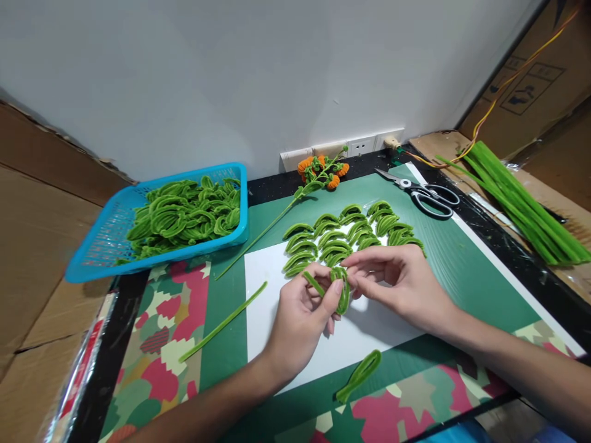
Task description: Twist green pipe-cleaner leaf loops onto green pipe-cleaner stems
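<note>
My left hand (pixel 302 317) pinches a green pipe cleaner (pixel 342 294) that is bent into a loop, with one loose end sticking up to the left. My right hand (pixel 399 280) meets it from the right, thumb and forefinger closed on the top of the same loop. Both hands hover over a white sheet (pixel 277 307) on a green cutting mat (pixel 457 258). Just beyond the fingers lie several rows of bent green loops (pixel 346 237).
A blue basket (pixel 96 246) of bent green pieces sits at the left. A straight green pipe cleaner (pixel 221 323) and a folded one (pixel 360 374) lie on the mat. Scissors (pixel 427 194), an orange-flowered stem (pixel 318 175) and a bundle of straight green pipe cleaners (pixel 521 200) lie farther back and right.
</note>
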A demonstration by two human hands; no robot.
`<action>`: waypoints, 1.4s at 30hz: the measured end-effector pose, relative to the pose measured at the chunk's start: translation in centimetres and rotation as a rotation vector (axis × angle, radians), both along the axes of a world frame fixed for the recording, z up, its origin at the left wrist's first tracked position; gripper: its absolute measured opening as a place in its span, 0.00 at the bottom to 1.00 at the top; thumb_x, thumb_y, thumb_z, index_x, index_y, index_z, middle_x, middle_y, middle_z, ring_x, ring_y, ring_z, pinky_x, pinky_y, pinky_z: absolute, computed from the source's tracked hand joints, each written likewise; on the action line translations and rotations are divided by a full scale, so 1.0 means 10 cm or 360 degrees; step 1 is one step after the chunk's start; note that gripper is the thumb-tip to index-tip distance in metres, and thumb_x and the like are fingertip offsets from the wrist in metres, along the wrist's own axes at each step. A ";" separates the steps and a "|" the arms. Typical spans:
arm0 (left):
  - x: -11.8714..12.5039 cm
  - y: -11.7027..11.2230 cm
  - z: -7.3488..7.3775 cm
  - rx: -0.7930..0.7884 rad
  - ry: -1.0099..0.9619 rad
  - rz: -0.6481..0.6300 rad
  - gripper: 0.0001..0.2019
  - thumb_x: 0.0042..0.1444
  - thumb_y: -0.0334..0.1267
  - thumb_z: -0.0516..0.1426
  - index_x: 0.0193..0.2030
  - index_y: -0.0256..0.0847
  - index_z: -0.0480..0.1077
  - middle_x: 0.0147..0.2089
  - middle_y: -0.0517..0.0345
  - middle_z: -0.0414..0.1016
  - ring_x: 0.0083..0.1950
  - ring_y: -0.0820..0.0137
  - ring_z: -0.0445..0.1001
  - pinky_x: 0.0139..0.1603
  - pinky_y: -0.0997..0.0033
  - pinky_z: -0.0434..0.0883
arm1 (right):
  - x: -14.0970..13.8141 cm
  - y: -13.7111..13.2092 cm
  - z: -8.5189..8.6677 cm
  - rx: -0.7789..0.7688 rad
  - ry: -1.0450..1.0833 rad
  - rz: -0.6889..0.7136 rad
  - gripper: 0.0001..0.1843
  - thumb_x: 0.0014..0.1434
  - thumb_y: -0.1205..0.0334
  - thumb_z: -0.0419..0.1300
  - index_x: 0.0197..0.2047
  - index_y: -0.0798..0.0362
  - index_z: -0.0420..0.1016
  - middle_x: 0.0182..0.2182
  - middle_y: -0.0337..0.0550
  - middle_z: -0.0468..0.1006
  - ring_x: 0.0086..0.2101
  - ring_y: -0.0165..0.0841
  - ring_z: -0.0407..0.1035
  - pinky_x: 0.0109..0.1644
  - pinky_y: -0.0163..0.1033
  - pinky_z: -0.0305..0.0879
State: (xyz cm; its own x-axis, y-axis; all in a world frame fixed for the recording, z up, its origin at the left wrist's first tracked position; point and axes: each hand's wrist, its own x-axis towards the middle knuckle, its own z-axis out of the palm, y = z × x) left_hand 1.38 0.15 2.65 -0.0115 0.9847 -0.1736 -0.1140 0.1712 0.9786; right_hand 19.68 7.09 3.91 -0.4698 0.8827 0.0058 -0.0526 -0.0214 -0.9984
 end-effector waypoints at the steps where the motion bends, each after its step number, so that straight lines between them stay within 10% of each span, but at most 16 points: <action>1: 0.00 0.00 0.01 0.0001 -0.0009 -0.0010 0.11 0.69 0.45 0.66 0.41 0.40 0.73 0.27 0.66 0.74 0.21 0.77 0.71 0.19 0.81 0.72 | 0.00 0.01 0.00 -0.0036 0.0033 0.0011 0.10 0.58 0.61 0.76 0.43 0.52 0.89 0.33 0.43 0.88 0.31 0.32 0.82 0.36 0.34 0.80; 25: -0.03 0.03 0.04 -0.0080 -0.0082 -0.0011 0.17 0.67 0.51 0.67 0.45 0.40 0.71 0.27 0.66 0.74 0.20 0.75 0.74 0.18 0.80 0.70 | 0.02 0.09 0.07 -0.0471 0.0196 0.0353 0.20 0.52 0.51 0.82 0.39 0.54 0.83 0.28 0.36 0.81 0.24 0.29 0.76 0.30 0.36 0.82; 42: -0.05 0.02 0.03 -0.0070 0.0063 -0.0260 0.14 0.69 0.49 0.65 0.42 0.40 0.75 0.27 0.65 0.72 0.22 0.77 0.70 0.23 0.80 0.69 | 0.06 0.06 0.07 -0.0171 -0.0022 0.0292 0.13 0.64 0.51 0.74 0.40 0.53 0.84 0.30 0.40 0.83 0.24 0.28 0.75 0.30 0.34 0.75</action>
State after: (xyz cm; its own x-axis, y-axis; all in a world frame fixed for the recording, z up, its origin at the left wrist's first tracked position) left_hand 0.87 0.30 2.98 0.1405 0.9656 -0.2189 -0.0428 0.2269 0.9730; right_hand 20.28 7.72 4.64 -0.6221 0.7776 -0.0912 -0.0242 -0.1355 -0.9905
